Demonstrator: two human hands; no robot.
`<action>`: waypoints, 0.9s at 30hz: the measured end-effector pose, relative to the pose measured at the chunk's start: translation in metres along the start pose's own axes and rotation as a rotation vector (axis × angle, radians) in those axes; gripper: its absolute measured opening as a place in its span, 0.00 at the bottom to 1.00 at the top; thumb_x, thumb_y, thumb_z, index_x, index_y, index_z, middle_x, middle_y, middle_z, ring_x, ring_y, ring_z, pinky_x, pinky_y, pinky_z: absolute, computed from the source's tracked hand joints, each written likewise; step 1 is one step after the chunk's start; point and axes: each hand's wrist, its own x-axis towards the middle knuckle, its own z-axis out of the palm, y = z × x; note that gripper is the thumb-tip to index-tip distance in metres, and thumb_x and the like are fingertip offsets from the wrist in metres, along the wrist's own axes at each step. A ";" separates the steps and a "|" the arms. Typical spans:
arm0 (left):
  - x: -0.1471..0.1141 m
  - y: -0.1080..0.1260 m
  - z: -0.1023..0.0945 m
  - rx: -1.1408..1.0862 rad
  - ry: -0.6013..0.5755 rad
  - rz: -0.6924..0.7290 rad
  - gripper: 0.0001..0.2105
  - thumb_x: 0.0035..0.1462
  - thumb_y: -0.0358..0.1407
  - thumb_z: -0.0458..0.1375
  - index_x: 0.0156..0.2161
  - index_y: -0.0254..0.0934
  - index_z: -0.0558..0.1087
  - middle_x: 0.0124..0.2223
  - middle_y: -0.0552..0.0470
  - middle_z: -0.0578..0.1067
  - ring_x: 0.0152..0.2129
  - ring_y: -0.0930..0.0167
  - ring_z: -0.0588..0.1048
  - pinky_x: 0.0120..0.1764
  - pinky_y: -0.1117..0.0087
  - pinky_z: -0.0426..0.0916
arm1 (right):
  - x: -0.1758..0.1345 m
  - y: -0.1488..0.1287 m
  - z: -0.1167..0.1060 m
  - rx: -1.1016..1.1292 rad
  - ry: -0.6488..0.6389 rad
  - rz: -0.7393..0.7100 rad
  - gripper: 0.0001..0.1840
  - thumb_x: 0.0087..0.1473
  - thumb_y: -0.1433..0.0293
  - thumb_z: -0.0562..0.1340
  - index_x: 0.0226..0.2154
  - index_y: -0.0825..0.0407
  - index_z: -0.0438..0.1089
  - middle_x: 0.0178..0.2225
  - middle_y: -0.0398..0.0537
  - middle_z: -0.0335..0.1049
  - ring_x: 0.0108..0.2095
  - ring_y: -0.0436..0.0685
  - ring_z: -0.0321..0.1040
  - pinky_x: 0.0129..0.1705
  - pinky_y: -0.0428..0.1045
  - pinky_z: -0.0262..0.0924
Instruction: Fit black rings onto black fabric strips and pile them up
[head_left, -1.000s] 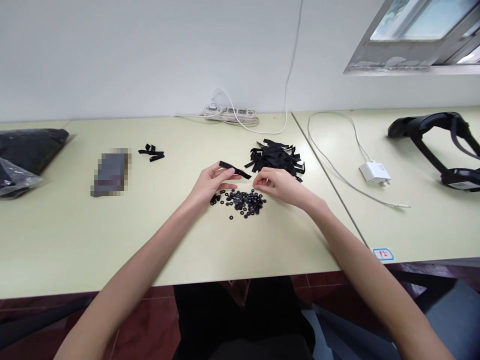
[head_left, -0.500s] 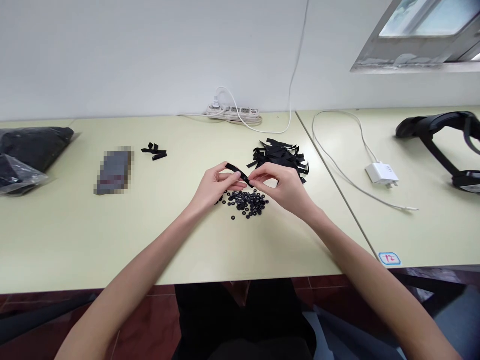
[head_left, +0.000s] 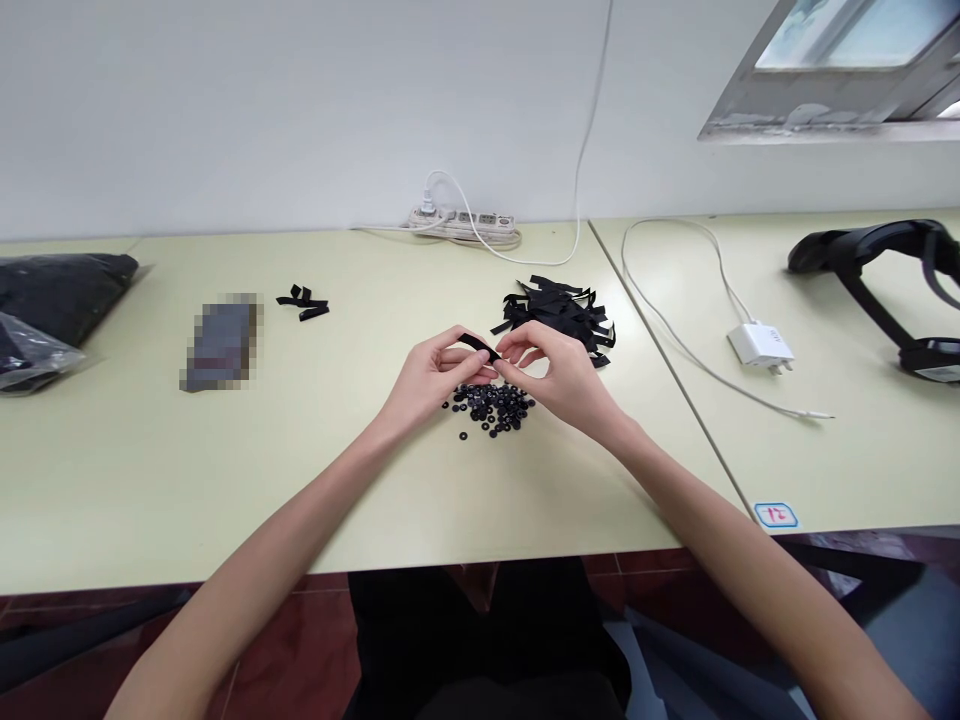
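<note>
A short black fabric strip [head_left: 478, 346] is pinched between my two hands, just above the table. My left hand [head_left: 436, 372] grips it with thumb and fingers, and one end sticks up past the thumb. At the strip's other end, my right hand [head_left: 551, 362] closes thumb and fingertips on it. Whether a small part sits at the fingertips is hidden. Below the hands lies a heap of small round dark snap-like pieces [head_left: 495, 408]. Behind my right hand is a pile of black strips [head_left: 559, 308].
Several black strips [head_left: 304, 300] lie left of centre, near a blurred-out object [head_left: 221, 342]. A plastic bag with dark contents [head_left: 60, 310] rests far left. A power strip [head_left: 465, 225] sits by the wall. Rightward are a white charger [head_left: 760, 346] and a black headset [head_left: 885, 270].
My right fingers have closed in toward the left thumb, covering more of the strip's right end. Less of the strip shows between the hands now. The view has shifted slightly.
</note>
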 end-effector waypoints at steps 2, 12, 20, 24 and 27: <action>-0.001 0.001 0.000 0.012 -0.011 0.019 0.14 0.66 0.49 0.68 0.45 0.42 0.77 0.43 0.45 0.87 0.43 0.61 0.87 0.55 0.55 0.82 | 0.000 -0.001 0.000 -0.011 -0.008 0.005 0.03 0.66 0.64 0.65 0.41 0.45 0.75 0.42 0.48 0.78 0.41 0.58 0.76 0.46 0.57 0.75; -0.003 0.005 -0.001 0.118 0.017 0.142 0.10 0.66 0.44 0.69 0.47 0.43 0.79 0.47 0.48 0.84 0.48 0.62 0.83 0.41 0.66 0.81 | -0.001 -0.008 -0.003 -0.052 0.083 -0.086 0.04 0.68 0.66 0.64 0.40 0.45 0.75 0.42 0.47 0.76 0.41 0.57 0.73 0.46 0.57 0.73; -0.002 0.001 -0.002 0.237 0.085 0.247 0.08 0.66 0.43 0.68 0.40 0.41 0.80 0.42 0.49 0.81 0.43 0.67 0.81 0.39 0.69 0.76 | -0.002 -0.009 0.000 0.053 0.079 -0.040 0.04 0.66 0.65 0.67 0.40 0.47 0.76 0.40 0.46 0.81 0.37 0.55 0.77 0.43 0.55 0.75; -0.003 0.002 -0.002 0.268 0.074 0.261 0.07 0.67 0.42 0.67 0.41 0.41 0.80 0.42 0.50 0.81 0.42 0.68 0.80 0.37 0.71 0.74 | -0.002 -0.010 0.001 0.070 0.082 -0.020 0.04 0.65 0.64 0.67 0.40 0.46 0.77 0.41 0.46 0.82 0.37 0.56 0.78 0.45 0.56 0.77; -0.003 0.002 -0.001 0.274 0.069 0.264 0.06 0.67 0.41 0.67 0.41 0.41 0.80 0.43 0.50 0.81 0.42 0.68 0.80 0.37 0.71 0.74 | -0.002 -0.009 0.002 0.082 0.097 -0.037 0.04 0.66 0.64 0.67 0.40 0.47 0.77 0.41 0.46 0.82 0.37 0.56 0.78 0.46 0.56 0.77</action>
